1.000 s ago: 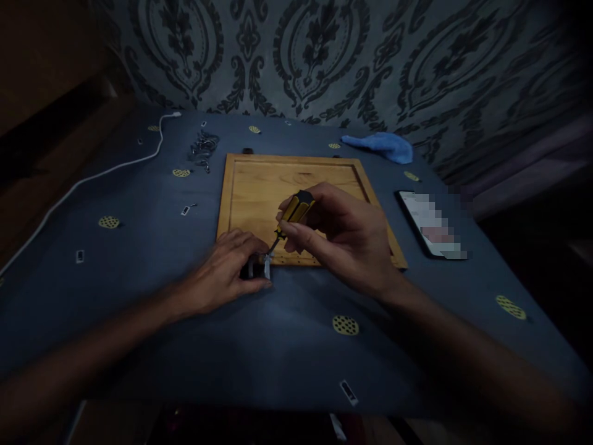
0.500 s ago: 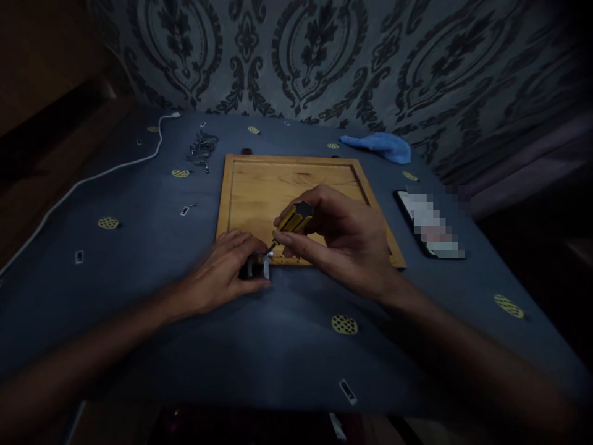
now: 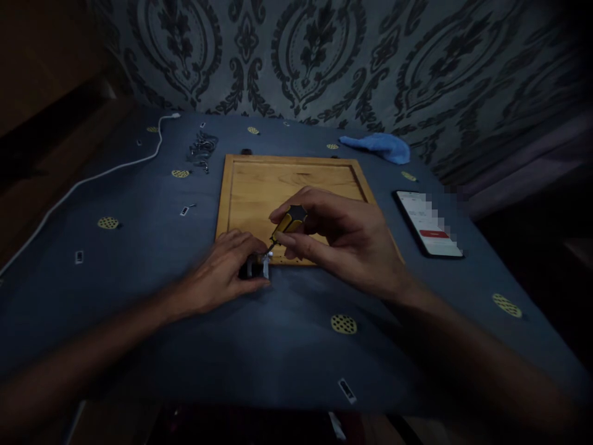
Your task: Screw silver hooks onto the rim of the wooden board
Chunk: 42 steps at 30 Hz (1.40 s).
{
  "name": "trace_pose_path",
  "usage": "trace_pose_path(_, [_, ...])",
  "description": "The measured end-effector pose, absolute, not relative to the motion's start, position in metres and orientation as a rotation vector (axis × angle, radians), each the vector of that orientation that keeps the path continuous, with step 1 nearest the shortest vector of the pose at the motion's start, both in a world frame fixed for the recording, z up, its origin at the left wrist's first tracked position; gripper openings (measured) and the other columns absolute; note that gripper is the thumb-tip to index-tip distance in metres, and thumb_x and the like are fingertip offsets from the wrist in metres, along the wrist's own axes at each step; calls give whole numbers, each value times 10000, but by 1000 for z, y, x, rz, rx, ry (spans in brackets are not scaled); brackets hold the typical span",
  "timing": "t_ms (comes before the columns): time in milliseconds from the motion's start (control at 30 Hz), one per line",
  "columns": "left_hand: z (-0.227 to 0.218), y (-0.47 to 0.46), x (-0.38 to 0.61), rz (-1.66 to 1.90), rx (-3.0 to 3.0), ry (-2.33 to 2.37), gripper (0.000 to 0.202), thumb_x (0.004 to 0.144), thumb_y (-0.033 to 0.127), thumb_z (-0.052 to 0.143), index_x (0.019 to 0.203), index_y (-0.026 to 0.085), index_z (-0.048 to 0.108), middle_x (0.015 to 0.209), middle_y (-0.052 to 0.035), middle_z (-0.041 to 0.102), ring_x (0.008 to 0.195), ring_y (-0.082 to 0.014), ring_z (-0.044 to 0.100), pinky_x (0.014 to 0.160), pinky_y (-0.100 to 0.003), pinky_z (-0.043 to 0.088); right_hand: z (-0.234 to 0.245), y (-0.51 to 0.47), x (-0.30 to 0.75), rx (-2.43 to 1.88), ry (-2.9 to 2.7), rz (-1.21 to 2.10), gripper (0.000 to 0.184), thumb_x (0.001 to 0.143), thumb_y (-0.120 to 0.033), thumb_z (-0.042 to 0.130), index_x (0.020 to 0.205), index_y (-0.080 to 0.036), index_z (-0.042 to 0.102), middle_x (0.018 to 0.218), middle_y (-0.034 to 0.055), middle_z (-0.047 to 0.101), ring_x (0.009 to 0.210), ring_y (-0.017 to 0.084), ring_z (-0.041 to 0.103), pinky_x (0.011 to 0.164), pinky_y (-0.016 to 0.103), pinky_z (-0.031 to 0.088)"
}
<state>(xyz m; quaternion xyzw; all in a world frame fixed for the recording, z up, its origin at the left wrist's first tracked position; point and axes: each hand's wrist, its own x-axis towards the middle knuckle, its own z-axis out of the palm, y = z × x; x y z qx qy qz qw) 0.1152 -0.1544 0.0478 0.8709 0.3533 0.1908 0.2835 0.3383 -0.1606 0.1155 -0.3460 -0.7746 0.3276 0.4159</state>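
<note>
A framed wooden panel [image 3: 296, 185] lies flat on the blue patterned cloth. At its near left corner, my left hand [image 3: 229, 262] is closed around a small metal bracket-like piece [image 3: 265, 267], thumb below and fingers above. My right hand [image 3: 352, 241] pinches a yellow and black screwdriver [image 3: 290, 224] by its handle. The tool tilts down to the left, and its tip meets the top of the metal piece beside my left fingertips. The exact contact at the tip is too small and dark to make out.
A phone [image 3: 430, 225] with its screen lit lies right of the panel. Behind it is a crumpled blue cloth [image 3: 382, 147]. Several small metal pieces [image 3: 202, 147] are heaped at the back left. A white cable [image 3: 115, 167] runs along the left side.
The screwdriver's handle and my right fingers have shifted slightly left, turning a little. My left hand and the metal piece stay where they were.
</note>
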Motion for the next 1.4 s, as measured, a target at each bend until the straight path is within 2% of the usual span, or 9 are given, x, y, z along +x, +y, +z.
trace_pose_path(200, [51,-155,116,484,2317,962,331,915,343,768,1178,218,611,1149,-58,703,1123,-294,626,1006,-463,503,112,-163,336,-925,-1862,862,279,884,-391,831,994,-184,679,925,36,745,720,138,692,620,262,579])
trace_pose_path(400, [53,-154,117,466,2300,960,299,919,367,747,1146,220,618,1152,-58,704,1133,-299,623,1017,-468,498,123,-161,341,-865,-2006,881,240,985,-389,710,1121,-191,712,969,35,744,741,127,704,668,256,591])
trace_pose_path(500, [51,-154,117,495,2297,951,302,915,377,748,1148,230,624,1138,-53,710,1125,-296,629,1018,-462,499,122,-161,342,-861,-2034,804,234,966,-411,733,1030,-186,726,936,36,731,753,134,693,661,250,580])
trace_pose_path(700, [51,-154,117,495,2296,963,286,922,411,725,1123,233,625,1133,-59,708,1107,-300,625,1008,-479,505,113,-165,334,-903,-1838,694,274,885,-432,823,896,-212,660,813,3,685,681,143,658,596,277,570])
trace_pose_path(833, [53,-154,117,491,2290,970,267,906,379,747,1086,227,622,1097,-50,705,1064,-287,624,983,-456,511,112,-166,332,-945,-1753,648,299,847,-409,861,875,-227,626,789,-12,656,644,137,627,570,281,563])
trace_pose_path(1400, [52,-154,117,478,2306,970,275,914,360,751,1111,228,611,1145,-56,711,1120,-294,628,999,-461,505,108,-159,335,-909,-1884,589,276,897,-382,816,838,-195,622,756,-14,655,621,119,629,561,255,523])
